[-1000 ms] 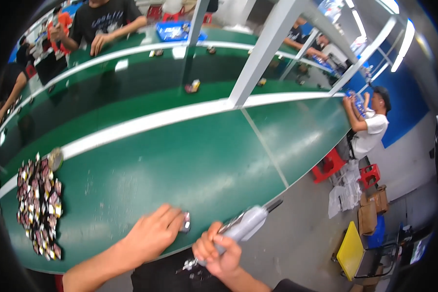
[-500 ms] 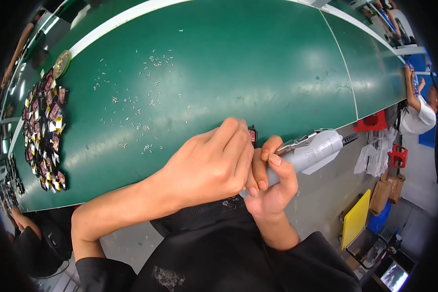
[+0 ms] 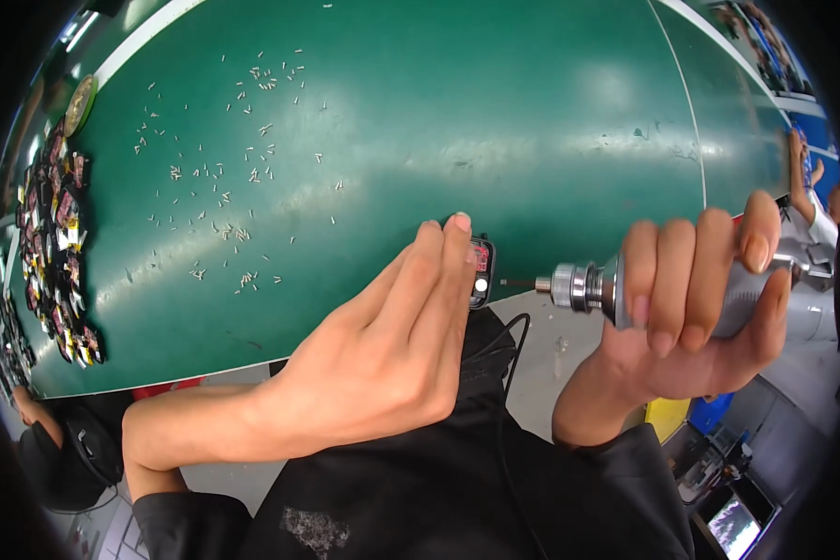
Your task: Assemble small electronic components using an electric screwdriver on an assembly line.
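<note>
Low over the near edge of the green table, my left hand (image 3: 383,327) holds a small black electronic device (image 3: 480,280) on its edge between the fingers. A red part and a white round spot show on the device's face; the rest is behind my fingers. At the right, my right hand (image 3: 695,303) is wrapped round a grey electric screwdriver (image 3: 581,287) with a metal collar. Its thin bit points left at the device, a short gap away from it.
Many small silver pieces like screws (image 3: 252,173) lie scattered on the green table (image 3: 495,103). A pile of black devices (image 3: 51,252) is at the left, beside a round green-rimmed dish (image 3: 81,105). A black cable (image 3: 509,383) hangs before me. Other people sit at both sides.
My right hand has moved right, away from my left, and now grips the screwdriver in its fist with the bit turned toward the device. The left-hand fingers have straightened. The view has shifted slightly.
</note>
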Demonstrator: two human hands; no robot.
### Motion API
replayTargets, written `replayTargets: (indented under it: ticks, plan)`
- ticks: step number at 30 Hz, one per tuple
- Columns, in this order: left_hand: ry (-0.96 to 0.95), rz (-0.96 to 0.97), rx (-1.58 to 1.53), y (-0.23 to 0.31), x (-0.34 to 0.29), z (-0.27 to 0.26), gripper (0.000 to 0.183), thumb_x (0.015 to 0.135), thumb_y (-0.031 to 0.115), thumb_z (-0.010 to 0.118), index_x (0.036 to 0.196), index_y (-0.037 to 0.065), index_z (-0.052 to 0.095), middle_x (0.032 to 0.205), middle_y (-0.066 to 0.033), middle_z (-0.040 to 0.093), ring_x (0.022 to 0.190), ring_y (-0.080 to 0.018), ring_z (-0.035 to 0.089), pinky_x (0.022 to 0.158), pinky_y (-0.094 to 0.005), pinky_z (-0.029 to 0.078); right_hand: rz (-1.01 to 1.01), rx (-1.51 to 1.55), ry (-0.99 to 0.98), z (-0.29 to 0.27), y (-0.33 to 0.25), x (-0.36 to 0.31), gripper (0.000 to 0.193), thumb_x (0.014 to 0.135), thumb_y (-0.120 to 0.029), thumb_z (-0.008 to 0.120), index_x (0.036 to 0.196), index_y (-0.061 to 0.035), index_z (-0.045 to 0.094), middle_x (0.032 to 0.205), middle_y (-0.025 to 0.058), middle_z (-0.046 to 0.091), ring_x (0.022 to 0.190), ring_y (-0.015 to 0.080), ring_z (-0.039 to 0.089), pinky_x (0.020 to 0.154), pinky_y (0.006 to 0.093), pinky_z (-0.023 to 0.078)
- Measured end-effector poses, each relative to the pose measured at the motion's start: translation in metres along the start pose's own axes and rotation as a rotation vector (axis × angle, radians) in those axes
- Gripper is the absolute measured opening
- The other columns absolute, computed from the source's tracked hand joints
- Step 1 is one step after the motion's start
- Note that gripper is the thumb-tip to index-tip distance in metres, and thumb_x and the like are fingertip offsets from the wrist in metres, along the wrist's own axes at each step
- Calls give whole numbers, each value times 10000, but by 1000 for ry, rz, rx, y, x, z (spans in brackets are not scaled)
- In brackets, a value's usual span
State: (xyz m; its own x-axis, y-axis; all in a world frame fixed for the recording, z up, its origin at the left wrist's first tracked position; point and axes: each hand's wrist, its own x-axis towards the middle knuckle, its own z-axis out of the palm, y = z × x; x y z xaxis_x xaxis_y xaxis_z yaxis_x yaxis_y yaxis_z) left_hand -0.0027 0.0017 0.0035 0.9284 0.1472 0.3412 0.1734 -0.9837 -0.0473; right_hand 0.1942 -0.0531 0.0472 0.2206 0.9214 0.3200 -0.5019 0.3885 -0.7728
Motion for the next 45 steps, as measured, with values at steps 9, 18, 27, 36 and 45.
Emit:
replayTargets:
  ticks: [9,18,27,36,45]
  plan:
    - [52,-77,-94,3,-1,5,314,599,-26,634,881,-163,645,1016,-286,636,893,-333,640,735,-337,565,110,-75,-17,-8,17,12,146,944,-229,413,917,-86,428,511,-33,394,426,81,401,518,256,357]
    - [151,-55,-202,-2,3,14,335,542,-8,608,830,-179,612,989,-299,627,867,-343,622,705,-351,563,133,-208,-183,-6,17,17,139,925,-200,426,832,-108,381,482,-34,386,394,77,371,483,261,377]
    - [35,-130,-182,-2,-6,-11,339,595,92,576,836,-144,612,954,-258,617,916,-330,610,858,-375,512,74,5,-166,9,37,23,186,885,-148,517,804,-81,364,461,-41,373,316,61,316,373,209,325]
    - [247,-545,-32,-66,-107,-72,271,692,-12,623,963,-16,626,1046,-152,622,1012,-324,592,870,-437,485,-106,390,11,3,27,8,135,835,-48,575,859,-63,443,433,-24,381,320,74,350,374,207,360]
    - [165,-758,348,-104,-163,-93,327,721,12,710,1029,-33,610,1151,-171,572,1079,-365,543,888,-428,470,150,383,103,7,70,-10,73,889,-112,470,925,-50,458,501,-14,346,401,85,326,462,262,343]
